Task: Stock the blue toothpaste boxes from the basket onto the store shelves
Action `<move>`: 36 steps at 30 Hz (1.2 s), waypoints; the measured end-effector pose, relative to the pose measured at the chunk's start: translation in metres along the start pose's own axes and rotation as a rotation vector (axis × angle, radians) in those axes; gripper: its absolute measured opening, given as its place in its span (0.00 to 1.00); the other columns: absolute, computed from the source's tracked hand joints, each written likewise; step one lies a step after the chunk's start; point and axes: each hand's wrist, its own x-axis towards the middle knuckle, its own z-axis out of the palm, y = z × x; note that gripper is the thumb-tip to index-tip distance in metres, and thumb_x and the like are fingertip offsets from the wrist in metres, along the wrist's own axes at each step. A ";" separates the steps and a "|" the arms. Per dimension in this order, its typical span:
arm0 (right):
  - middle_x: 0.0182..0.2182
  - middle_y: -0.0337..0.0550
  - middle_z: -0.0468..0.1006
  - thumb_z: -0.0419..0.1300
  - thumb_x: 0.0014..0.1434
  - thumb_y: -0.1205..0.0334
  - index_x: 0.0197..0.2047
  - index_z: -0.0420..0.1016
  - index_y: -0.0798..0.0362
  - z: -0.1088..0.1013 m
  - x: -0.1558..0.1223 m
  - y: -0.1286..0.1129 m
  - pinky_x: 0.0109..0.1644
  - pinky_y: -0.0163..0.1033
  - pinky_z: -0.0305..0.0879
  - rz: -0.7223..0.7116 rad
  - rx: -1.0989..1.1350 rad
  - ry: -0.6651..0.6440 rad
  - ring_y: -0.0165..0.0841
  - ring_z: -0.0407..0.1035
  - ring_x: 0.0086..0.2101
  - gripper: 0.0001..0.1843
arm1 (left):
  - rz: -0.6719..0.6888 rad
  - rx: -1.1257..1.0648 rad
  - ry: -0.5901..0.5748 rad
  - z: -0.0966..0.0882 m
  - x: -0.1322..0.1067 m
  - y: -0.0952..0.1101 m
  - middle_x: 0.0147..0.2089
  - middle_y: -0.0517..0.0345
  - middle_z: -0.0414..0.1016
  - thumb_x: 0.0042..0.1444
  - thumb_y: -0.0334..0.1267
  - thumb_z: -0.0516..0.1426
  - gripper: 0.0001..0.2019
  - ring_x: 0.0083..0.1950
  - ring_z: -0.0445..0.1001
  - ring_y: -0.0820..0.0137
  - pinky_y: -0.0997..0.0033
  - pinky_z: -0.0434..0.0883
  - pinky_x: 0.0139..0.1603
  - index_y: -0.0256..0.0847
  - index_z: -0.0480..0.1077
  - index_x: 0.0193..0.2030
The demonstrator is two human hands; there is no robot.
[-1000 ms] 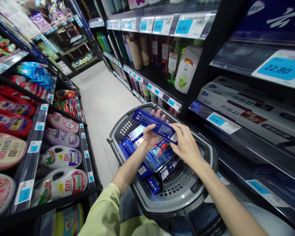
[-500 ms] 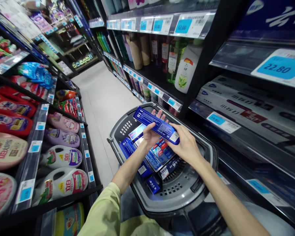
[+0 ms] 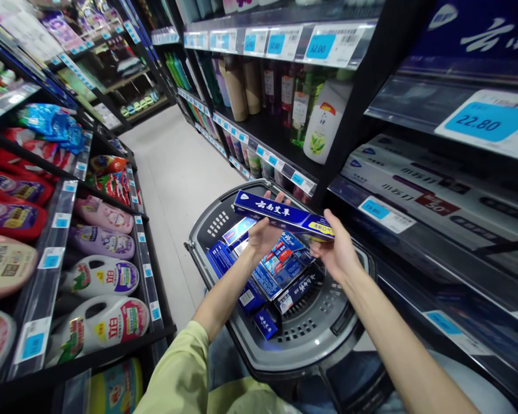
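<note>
A long blue toothpaste box [image 3: 280,214] is held above the basket, with its large white lettering facing me and a yellow patch at its right end. My left hand [image 3: 265,233] is closed around its left-middle part, thumb in front and fingers behind. At the right end, my right hand [image 3: 337,248] grips the box between thumb and fingers. Below them stands a grey shopping basket [image 3: 302,359] containing several blue boxes, among them a small box [image 3: 266,323] near the front and a dark blue box [image 3: 300,290] beside the larger packs.
Shelves on the right carry long grey-white boxes [image 3: 414,178], price tags [image 3: 382,211] and a white bottle [image 3: 327,121]. To the left, slanted shelves hold detergent bottles [image 3: 107,325] and red bottles [image 3: 12,215]. A pale floor aisle [image 3: 166,155] runs between them.
The toothpaste box has turned from its small-print side to its large-lettered face. My right hand has shifted from over its end to gripping it with the thumb up.
</note>
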 end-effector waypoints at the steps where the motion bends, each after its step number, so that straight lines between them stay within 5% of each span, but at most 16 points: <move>1: 0.17 0.31 0.63 0.64 0.53 0.38 0.30 0.66 0.51 -0.002 0.001 -0.001 0.14 0.31 0.50 0.092 0.045 -0.020 0.24 0.52 0.13 0.24 | -0.012 0.002 0.008 -0.001 0.000 0.000 0.65 0.59 0.70 0.46 0.35 0.64 0.34 0.72 0.58 0.51 0.43 0.54 0.72 0.55 0.66 0.62; 5: 0.19 0.33 0.68 0.60 0.55 0.35 0.30 0.64 0.51 -0.006 0.003 -0.001 0.13 0.30 0.48 0.273 0.079 -0.153 0.22 0.51 0.11 0.25 | -0.006 0.014 0.088 0.000 0.000 0.004 0.61 0.60 0.74 0.47 0.34 0.63 0.31 0.70 0.61 0.52 0.45 0.56 0.72 0.53 0.68 0.61; 11: 0.32 0.37 0.77 0.66 0.53 0.46 0.42 0.72 0.50 0.004 0.002 0.002 0.25 0.35 0.73 0.094 0.019 -0.047 0.28 0.70 0.22 0.19 | 0.072 0.003 0.084 0.010 0.005 0.008 0.63 0.60 0.73 0.57 0.35 0.59 0.24 0.70 0.63 0.56 0.50 0.63 0.69 0.51 0.68 0.61; 16: 0.29 0.35 0.76 0.71 0.49 0.52 0.40 0.72 0.50 0.000 0.007 0.003 0.25 0.31 0.72 0.030 0.009 0.105 0.25 0.68 0.20 0.19 | 0.025 -0.037 0.095 0.013 0.006 0.001 0.63 0.62 0.72 0.52 0.25 0.57 0.32 0.68 0.66 0.58 0.52 0.62 0.70 0.52 0.67 0.63; 36: 0.29 0.36 0.75 0.71 0.50 0.51 0.39 0.73 0.51 -0.004 0.009 0.003 0.24 0.32 0.73 0.028 0.001 0.073 0.25 0.68 0.21 0.19 | 0.016 -0.024 0.099 0.012 0.008 0.005 0.60 0.65 0.75 0.37 0.22 0.51 0.41 0.68 0.66 0.59 0.49 0.62 0.69 0.53 0.69 0.61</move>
